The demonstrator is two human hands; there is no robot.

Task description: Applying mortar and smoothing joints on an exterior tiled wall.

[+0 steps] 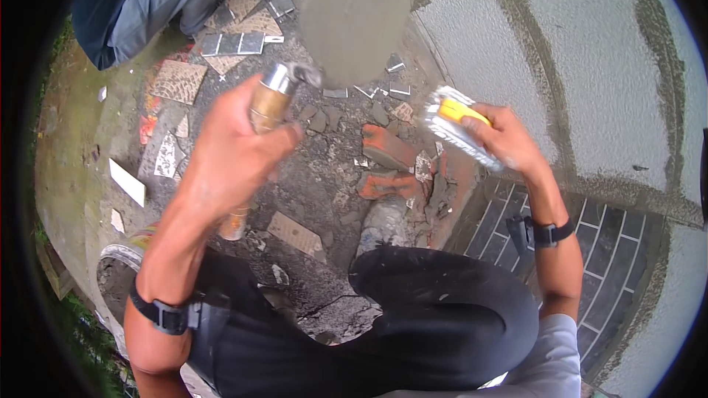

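My left hand (pixel 240 140) is wrapped round the wooden handle of a trowel (pixel 267 109). Its broad grey blade (pixel 361 15) reaches away from me over the ground, smeared by motion. Whether mortar covers the blade I cannot tell. Off to the right, my right hand (pixel 505 140) grips a scrub brush (pixel 457 112) with a yellow back and white bristles, somewhat blurred. That brush is held in the air in front of the lower wall, apart from the trowel.
Broken bricks (pixel 387 147) and tile pieces (pixel 295 236) litter the ground. At right stands a grey wall (pixel 597 51) with mortar bands, above dark tiles (pixel 612 250) with pale joints. A bucket (pixel 122 258) sits by my left arm. Another person's trousered legs (pixel 158 7) are at far left.
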